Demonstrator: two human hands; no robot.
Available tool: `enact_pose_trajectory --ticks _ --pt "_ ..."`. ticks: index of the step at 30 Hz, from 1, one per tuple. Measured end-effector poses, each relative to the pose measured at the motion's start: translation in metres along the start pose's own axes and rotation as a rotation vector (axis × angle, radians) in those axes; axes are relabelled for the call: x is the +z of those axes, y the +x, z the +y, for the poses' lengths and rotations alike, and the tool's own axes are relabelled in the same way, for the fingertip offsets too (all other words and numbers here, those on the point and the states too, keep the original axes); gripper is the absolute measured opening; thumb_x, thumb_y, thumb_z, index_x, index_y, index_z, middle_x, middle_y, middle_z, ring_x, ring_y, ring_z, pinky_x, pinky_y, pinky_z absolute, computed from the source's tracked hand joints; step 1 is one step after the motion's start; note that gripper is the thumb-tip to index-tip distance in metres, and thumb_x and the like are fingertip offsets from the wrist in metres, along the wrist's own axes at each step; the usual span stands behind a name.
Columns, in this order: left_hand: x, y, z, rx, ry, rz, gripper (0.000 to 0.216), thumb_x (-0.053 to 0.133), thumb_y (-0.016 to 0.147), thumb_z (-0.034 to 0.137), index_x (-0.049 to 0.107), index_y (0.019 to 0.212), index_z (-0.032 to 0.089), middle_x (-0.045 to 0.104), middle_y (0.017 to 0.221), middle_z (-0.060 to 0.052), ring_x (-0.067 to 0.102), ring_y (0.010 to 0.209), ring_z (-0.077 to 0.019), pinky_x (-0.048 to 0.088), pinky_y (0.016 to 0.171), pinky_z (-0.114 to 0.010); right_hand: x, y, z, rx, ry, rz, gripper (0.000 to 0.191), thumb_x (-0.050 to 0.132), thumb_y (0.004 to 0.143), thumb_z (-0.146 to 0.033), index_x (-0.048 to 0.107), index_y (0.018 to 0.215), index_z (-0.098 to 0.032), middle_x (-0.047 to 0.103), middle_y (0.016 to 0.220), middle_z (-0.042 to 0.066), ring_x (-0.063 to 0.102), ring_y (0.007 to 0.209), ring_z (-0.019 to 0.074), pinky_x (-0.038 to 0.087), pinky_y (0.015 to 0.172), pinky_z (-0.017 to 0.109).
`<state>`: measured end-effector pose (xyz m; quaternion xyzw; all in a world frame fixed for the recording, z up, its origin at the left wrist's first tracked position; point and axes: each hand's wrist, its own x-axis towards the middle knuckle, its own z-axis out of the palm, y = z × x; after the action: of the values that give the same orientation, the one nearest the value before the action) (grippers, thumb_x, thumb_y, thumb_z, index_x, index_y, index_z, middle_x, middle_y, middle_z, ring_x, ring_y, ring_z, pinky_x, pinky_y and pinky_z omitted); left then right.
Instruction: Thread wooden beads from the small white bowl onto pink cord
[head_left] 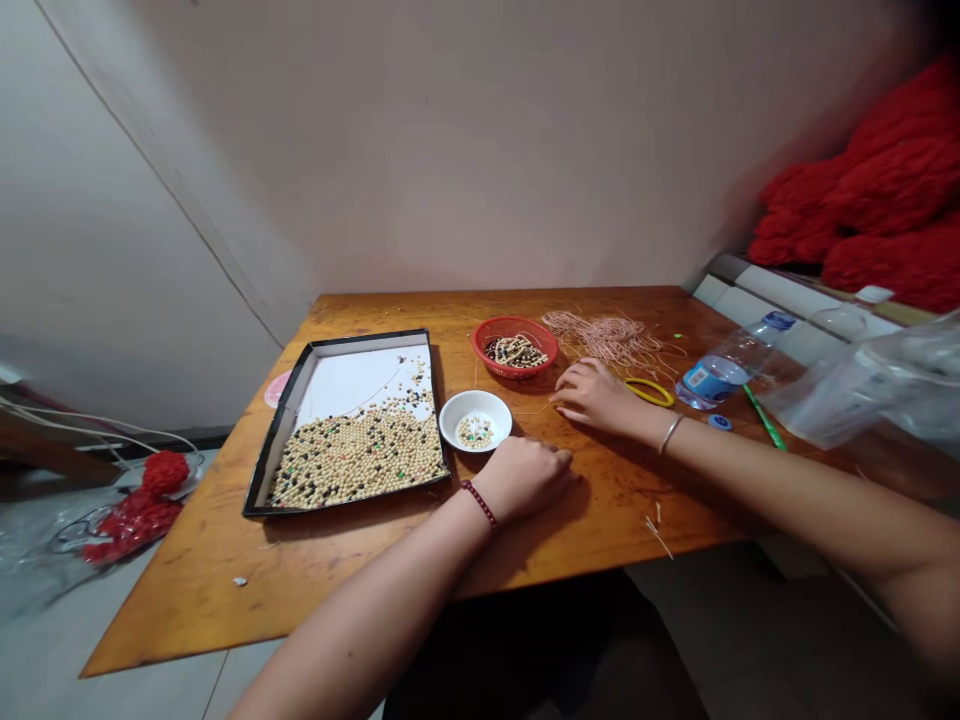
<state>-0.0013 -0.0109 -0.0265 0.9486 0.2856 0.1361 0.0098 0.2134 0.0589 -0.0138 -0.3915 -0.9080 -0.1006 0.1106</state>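
Note:
My left hand (529, 478), with a dark red bead bracelet on its wrist, rests curled on the table just below a small white bowl (451, 432). Its fingertips are turned away, so anything inside them is hidden. A few beads (475, 433) lie in the bowl. Farther right, my right hand (591, 394) has its fingers bent and drawn together at the end of a thin pale string (534, 411), which runs left toward the bowl. Left of the bowl, a shallow black-rimmed box (253, 478) holds many cream, black and coloured beads (352, 455).
A red basket (514, 372) with strung beads stands behind the bowl, near a heap of pink cord (607, 338). Yellow-handled scissors (651, 392), a water bottle (731, 362), a blue cap (719, 423) and a green pen (765, 418) lie to the right. Cord scraps (660, 538) lie nearer me.

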Motion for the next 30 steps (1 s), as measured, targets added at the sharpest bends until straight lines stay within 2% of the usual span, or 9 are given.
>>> enact_pose_trajectory --ticks 3,9,15,19,25,28,30 --pt "0.000 0.000 0.001 0.009 0.010 0.000 0.034 0.042 0.094 0.041 0.062 0.081 0.016 0.068 0.073 -0.007 0.065 0.063 -0.0203 0.046 0.057 -0.030 0.001 0.001 -0.008 -0.056 -0.113 -0.031 0.020 0.053 0.089 -0.025 0.072 0.095 -0.023 0.067 0.102 0.009 0.053 0.102 0.0241 0.022 0.102 0.046" --pt "-0.002 -0.002 0.004 0.028 0.007 0.002 0.034 0.043 0.093 0.040 0.062 0.080 0.016 0.068 0.073 -0.007 0.064 0.061 -0.0196 0.046 0.056 -0.029 0.001 0.028 -0.014 -0.186 -0.273 -0.074 0.016 0.055 0.086 -0.018 0.071 0.084 -0.019 0.066 0.095 0.010 0.050 0.104 0.0250 0.017 0.106 0.045" --pt "0.000 -0.003 0.005 0.021 0.018 -0.013 0.034 0.041 0.094 0.040 0.062 0.081 0.017 0.068 0.073 -0.007 0.066 0.063 -0.0197 0.047 0.058 -0.029 0.001 0.031 -0.010 -0.176 -0.346 -0.027 0.015 0.053 0.085 -0.017 0.068 0.084 -0.014 0.064 0.098 0.012 0.050 0.101 0.0252 0.022 0.102 0.043" --pt "0.000 -0.003 0.004 0.024 0.015 -0.016 0.035 0.041 0.094 0.041 0.062 0.081 0.017 0.069 0.075 -0.006 0.066 0.064 -0.0193 0.047 0.059 -0.028 -0.020 0.016 0.004 -0.092 -0.386 0.007 0.012 0.057 0.082 -0.021 0.067 0.085 -0.014 0.063 0.097 0.013 0.049 0.100 0.0265 0.025 0.097 0.042" --pt "0.000 -0.002 0.002 0.024 0.029 -0.036 0.034 0.041 0.094 0.040 0.062 0.081 0.017 0.069 0.076 -0.007 0.066 0.064 -0.0198 0.047 0.058 -0.028 -0.072 -0.018 0.025 0.052 -0.466 0.082 0.017 0.054 0.085 -0.025 0.068 0.089 -0.015 0.063 0.101 0.013 0.049 0.103 0.0261 0.026 0.095 0.041" --pt "0.000 -0.002 0.002 0.019 0.037 -0.031 0.035 0.039 0.095 0.040 0.062 0.081 0.017 0.069 0.077 -0.007 0.066 0.064 -0.0197 0.047 0.059 -0.028 -0.087 -0.032 0.034 0.123 -0.414 0.087 0.018 0.052 0.087 -0.025 0.068 0.089 -0.017 0.064 0.101 0.012 0.051 0.102 0.0249 0.028 0.095 0.041" --pt "-0.001 -0.001 0.002 0.022 0.034 -0.026 0.034 0.039 0.095 0.039 0.061 0.081 0.017 0.069 0.078 -0.006 0.066 0.065 -0.0191 0.047 0.060 -0.028 -0.092 -0.038 0.041 0.202 -0.284 0.085 0.019 0.052 0.085 -0.027 0.069 0.086 -0.017 0.065 0.098 0.011 0.053 0.101 0.0244 0.032 0.093 0.040"
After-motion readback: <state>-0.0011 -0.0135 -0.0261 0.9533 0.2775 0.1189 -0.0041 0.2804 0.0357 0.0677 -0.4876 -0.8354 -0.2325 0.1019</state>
